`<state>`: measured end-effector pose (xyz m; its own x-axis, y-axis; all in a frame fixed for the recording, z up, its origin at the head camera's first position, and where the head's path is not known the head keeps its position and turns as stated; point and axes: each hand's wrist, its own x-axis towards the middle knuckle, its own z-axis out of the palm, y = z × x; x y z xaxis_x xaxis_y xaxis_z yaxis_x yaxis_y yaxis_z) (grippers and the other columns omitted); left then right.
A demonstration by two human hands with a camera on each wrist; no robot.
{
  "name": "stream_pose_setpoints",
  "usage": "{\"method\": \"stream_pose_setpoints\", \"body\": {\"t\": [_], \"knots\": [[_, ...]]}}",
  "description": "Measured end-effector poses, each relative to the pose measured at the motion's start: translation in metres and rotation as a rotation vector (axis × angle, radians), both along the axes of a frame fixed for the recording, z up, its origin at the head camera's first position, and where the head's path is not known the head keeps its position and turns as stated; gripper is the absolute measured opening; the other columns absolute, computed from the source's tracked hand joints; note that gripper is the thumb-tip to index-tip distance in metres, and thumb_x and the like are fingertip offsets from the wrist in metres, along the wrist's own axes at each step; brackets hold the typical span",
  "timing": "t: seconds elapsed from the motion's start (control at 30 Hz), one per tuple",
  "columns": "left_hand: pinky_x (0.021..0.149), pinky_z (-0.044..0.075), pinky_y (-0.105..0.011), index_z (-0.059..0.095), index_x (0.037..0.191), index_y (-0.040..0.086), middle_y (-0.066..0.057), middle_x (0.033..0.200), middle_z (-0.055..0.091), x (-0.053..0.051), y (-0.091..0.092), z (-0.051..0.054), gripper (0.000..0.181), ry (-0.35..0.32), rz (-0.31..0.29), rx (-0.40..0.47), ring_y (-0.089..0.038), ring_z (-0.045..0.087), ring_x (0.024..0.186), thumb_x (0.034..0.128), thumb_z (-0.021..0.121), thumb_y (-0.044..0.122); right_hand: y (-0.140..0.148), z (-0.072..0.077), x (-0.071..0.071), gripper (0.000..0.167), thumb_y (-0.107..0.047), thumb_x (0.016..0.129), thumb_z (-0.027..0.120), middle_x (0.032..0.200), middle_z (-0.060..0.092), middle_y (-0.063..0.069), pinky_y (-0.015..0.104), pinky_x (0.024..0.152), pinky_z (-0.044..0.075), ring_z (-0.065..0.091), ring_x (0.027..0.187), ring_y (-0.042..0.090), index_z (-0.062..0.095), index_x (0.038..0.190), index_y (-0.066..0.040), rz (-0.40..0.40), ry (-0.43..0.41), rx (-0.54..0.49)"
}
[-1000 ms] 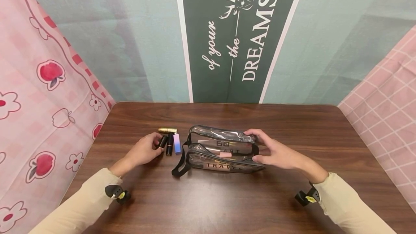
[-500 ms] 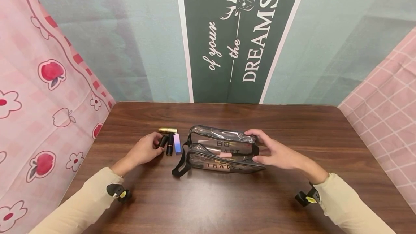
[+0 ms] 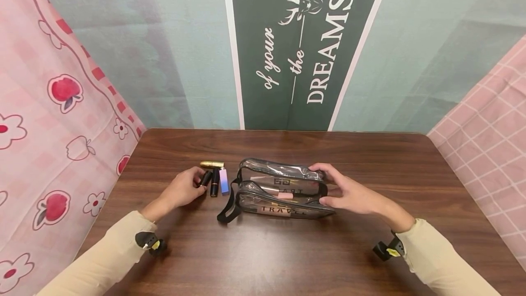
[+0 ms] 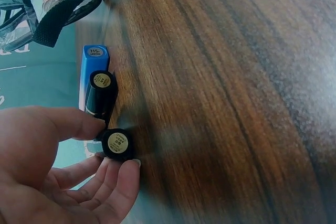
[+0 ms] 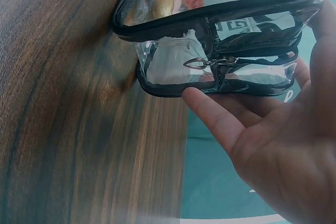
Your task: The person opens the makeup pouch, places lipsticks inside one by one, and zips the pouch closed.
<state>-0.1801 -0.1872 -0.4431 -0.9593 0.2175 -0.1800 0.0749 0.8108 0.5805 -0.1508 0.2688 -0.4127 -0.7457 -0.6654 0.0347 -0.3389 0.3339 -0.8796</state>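
Note:
My left hand (image 3: 186,188) pinches a black lipstick tube (image 3: 205,179) between thumb and fingers at the left of the table; its round labelled end (image 4: 117,143) faces the left wrist view. Beside it lie another black tube (image 3: 214,182), a pink-and-blue tube (image 3: 223,182) and, behind them, a gold tube (image 3: 212,165). A clear bag with black trim (image 3: 263,166) stands unzipped at the centre, with several cosmetics inside. My right hand (image 3: 349,194) holds the bag's right end, thumb and fingers spread around it (image 5: 262,135).
The brown wooden table (image 3: 263,255) extends around everything. A black strap loop (image 3: 228,214) sticks out from the bag's left end towards the tubes. Behind the table hangs a green printed cloth (image 3: 287,113), with pink cloths at both sides.

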Motion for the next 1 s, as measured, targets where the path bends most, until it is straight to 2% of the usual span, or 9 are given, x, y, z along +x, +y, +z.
{"method": "stream_pose_setpoints", "body": {"t": [0.37,0.77,1.0], "knots": [[0.076,0.052,-0.043,0.06,0.123,-0.005,-0.016,0.097,0.066,-0.0004,0.0001,-0.0006,0.041,0.012,0.012,-0.001,-0.027,0.063,0.086,0.0855,0.072,0.004,-0.0008,0.0001,0.0001,0.073,0.0,0.092,0.071,0.143,0.043,0.015,0.047,0.095,0.053,0.053,0.125,0.04,0.031,0.152,-0.015,-0.003,0.001,0.003],[0.072,0.049,-0.038,0.06,0.124,-0.004,-0.015,0.099,0.065,-0.0014,-0.0026,-0.0038,0.04,0.003,0.019,0.018,-0.024,0.06,0.083,0.0864,0.071,0.005,0.0,-0.0022,0.0006,0.073,-0.003,0.092,0.072,0.144,0.043,0.014,0.047,0.096,0.053,0.053,0.126,0.04,0.032,0.151,-0.018,-0.009,0.001,0.009],[0.074,0.05,-0.04,0.059,0.126,-0.004,-0.017,0.102,0.065,-0.0024,-0.0065,-0.0047,0.042,0.0,0.02,0.015,-0.025,0.061,0.085,0.0866,0.069,0.006,0.0005,-0.0035,0.0006,0.073,-0.002,0.093,0.072,0.144,0.043,0.014,0.046,0.095,0.053,0.054,0.125,0.04,0.031,0.152,-0.017,-0.003,0.007,0.001]]}}
